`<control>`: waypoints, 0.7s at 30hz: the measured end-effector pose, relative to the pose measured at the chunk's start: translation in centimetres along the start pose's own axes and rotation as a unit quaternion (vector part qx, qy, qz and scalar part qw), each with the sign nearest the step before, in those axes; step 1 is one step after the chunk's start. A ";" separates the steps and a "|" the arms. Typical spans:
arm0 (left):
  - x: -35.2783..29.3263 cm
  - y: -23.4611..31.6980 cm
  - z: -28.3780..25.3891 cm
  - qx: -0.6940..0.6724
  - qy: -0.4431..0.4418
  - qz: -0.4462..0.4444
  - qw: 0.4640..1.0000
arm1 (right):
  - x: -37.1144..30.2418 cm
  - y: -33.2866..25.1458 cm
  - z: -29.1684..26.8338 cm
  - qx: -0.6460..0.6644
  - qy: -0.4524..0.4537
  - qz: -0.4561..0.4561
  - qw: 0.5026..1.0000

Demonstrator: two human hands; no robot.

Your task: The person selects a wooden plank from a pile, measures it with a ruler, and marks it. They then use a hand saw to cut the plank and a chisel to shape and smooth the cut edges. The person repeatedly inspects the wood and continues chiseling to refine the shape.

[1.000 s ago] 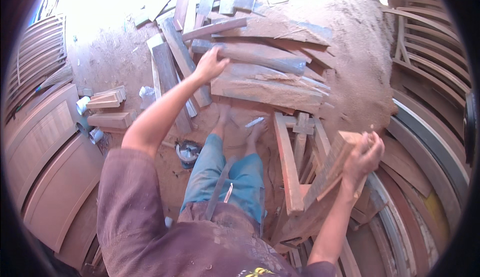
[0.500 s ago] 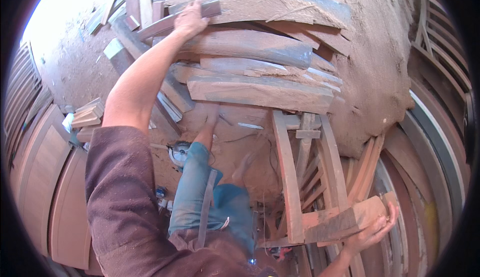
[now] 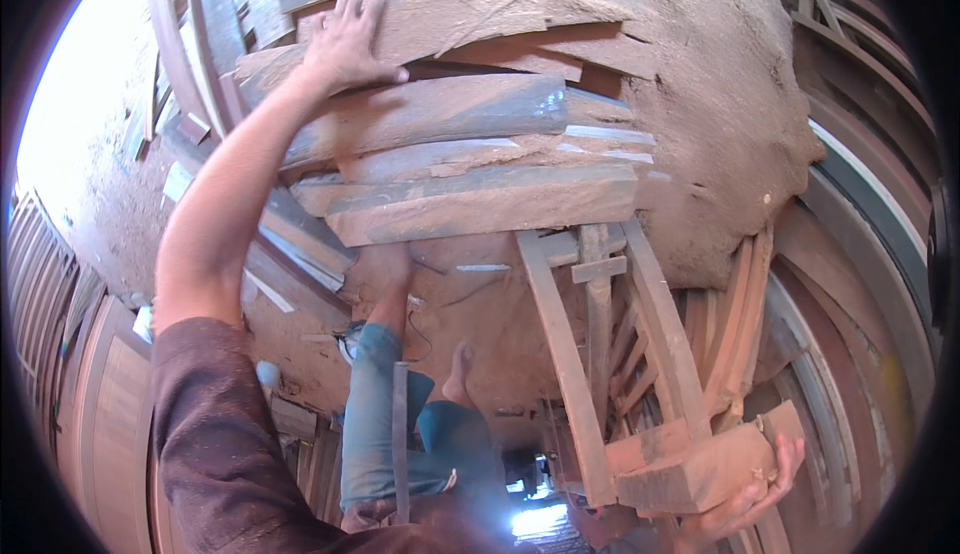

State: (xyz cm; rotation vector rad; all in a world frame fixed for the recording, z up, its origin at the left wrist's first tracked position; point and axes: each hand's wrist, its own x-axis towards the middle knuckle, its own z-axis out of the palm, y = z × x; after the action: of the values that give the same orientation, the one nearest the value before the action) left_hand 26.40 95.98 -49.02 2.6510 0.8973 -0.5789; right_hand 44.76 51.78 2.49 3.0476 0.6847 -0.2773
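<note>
My left hand is open with fingers spread, over the far left of a pile of dusty wooden boards. Nothing is in its grip; whether the palm presses on the wood I cannot tell. At the lower right, my right hand is closed round the end of a thick, curved wooden block. That block lies across the near end of a wooden frame with two long side pieces and a crosspiece. Whether the two are joined is not clear. Some of the right fingers are hidden behind the block.
Sawdust covers a large mound right of the pile. Long curved boards stand along the right side, and brown panels lean at the left. A power saw, partly hidden, lies beside my leg on the dusty floor.
My left hand has let go of the narrow brown wooden strip and spread its fingers. My right hand stays at the block's end. The whole view has shifted, with the pile now farther left.
</note>
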 end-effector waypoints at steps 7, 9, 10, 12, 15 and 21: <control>1.3 0.9 0.6 -0.046 -0.118 0.019 0.992 | -0.1 0.0 -2.1 -0.030 -0.026 -0.006 0.999; 1.2 -1.4 -0.9 -0.132 -0.173 0.037 0.975 | 0.1 0.4 -0.6 -0.010 -0.013 0.004 1.000; 1.2 -3.4 1.6 -0.273 -0.199 0.064 0.939 | 0.1 -0.4 -0.8 -0.016 -0.014 0.016 1.000; -1.2 -0.3 -2.5 -0.367 -0.347 0.007 0.863 | -0.2 -0.7 -1.1 -0.004 -0.017 0.028 0.999; -5.6 0.8 -2.6 -0.533 -0.381 -0.074 0.751 | -0.5 0.7 -0.5 0.039 -0.011 0.008 0.999; -9.0 5.1 -0.3 -0.764 -0.342 -0.193 0.512 | -0.2 -0.4 -0.5 0.009 -0.021 -0.006 1.000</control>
State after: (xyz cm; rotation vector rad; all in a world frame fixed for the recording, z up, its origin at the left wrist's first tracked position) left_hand 23.16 87.61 -43.97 0.4944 0.9327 -0.4368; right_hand 44.47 52.08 3.08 3.0451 0.7035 -0.3474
